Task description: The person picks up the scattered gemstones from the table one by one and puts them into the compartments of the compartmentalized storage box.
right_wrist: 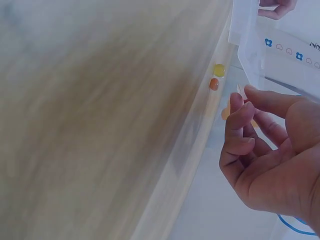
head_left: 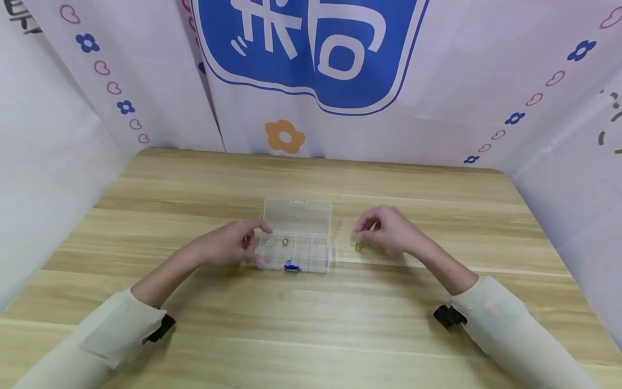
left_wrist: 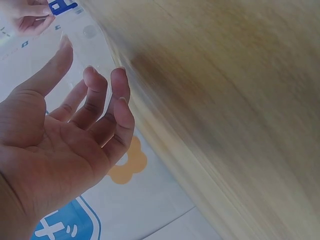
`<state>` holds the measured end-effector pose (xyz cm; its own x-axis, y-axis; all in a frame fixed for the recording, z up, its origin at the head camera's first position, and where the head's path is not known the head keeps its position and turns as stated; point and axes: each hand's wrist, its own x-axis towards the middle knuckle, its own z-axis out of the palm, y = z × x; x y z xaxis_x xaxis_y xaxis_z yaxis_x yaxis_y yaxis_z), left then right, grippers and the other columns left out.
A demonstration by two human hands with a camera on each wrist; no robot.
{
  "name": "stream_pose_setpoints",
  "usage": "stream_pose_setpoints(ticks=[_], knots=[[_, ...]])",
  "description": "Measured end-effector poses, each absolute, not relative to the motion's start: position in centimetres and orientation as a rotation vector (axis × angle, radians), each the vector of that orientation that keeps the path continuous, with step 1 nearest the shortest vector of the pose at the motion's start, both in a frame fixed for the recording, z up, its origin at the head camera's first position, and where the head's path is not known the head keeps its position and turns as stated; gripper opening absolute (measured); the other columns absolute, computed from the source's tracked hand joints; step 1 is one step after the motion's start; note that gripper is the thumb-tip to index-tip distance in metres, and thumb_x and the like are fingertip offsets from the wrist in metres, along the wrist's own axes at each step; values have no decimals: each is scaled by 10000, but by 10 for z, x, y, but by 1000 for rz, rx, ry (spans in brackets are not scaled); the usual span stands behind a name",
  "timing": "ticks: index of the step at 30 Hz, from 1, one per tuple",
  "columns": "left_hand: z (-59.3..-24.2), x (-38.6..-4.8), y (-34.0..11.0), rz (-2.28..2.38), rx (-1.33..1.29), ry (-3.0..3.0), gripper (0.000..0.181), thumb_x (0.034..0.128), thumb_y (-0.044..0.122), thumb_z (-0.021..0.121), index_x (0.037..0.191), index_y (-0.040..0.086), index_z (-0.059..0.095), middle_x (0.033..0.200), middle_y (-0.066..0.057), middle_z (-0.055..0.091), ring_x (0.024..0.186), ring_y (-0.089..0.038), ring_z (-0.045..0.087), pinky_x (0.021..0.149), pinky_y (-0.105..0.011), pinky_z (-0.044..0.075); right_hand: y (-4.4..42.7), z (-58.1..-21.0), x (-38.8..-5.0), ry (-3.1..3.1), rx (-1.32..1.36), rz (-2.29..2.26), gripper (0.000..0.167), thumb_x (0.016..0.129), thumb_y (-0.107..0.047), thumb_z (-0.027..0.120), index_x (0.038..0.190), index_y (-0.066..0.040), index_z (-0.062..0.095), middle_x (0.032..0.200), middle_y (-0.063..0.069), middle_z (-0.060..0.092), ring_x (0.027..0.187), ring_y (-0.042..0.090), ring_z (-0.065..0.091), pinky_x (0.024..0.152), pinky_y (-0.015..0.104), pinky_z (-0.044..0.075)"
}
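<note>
Between left hand (head_left: 232, 243) and right hand (head_left: 389, 229), head view: an open clear box (head_left: 302, 249); the left touches its end, the right pinches a clear piece (head_left: 354, 238). Left wrist: thumb (left_wrist: 56, 67) and fingers (left_wrist: 95, 97) apart. Right wrist: yellow bead (right_wrist: 219, 70), orange bead (right_wrist: 214, 84) near that hand.

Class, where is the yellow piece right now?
In the head view, the yellow piece lies on the table, right of the box, beside the orange piece, near the right hand.

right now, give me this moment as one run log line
left hand: at left end of box | right hand: pinches clear piece | table: yellow piece, orange piece | lid: open
</note>
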<state>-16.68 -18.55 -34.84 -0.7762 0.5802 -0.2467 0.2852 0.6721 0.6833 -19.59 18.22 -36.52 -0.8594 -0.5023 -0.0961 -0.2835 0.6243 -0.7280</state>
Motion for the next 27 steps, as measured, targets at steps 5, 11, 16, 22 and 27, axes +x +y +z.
stream_pose_setpoints(ticks=[5,11,16,22,27], knots=[[-350,-167,-186,882,672,2439,583,903,130,817,1369,-56,521,752,-25,564,671,-149,500,610,-271,436,177,-362,-195,2579,-639,-1052,36,927,-22,742,961,-15,753,875,34,734,766,169,631,695,326,513],[-352,-169,-187,878,656,2432,576,904,122,814,1373,-44,523,749,-27,566,669,-154,500,611,-275,439,171,-357,-193,2564,-644,-1067,34,930,-23,745,961,-12,752,883,40,748,798,171,669,734,339,538],[-352,-170,-187,871,656,2427,575,908,134,813,1371,-42,522,747,-26,563,668,-153,495,609,-280,435,168,-355,-193,2552,-664,-1082,39,933,-27,744,967,-10,755,883,39,749,765,164,655,684,310,528],[-351,-170,-186,865,652,2426,567,907,131,814,1363,-41,523,748,-26,561,670,-152,492,610,-281,431,163,-352,-192,2522,-670,-1121,62,941,-46,745,982,-3,761,892,72,753,732,266,660,612,273,504],[-348,-168,-185,866,650,2427,576,908,135,813,1370,-45,520,749,-25,558,671,-150,488,612,-280,426,159,-349,-192,2511,-686,-1143,70,942,-54,753,988,-7,775,899,79,763,713,270,658,596,267,501]])
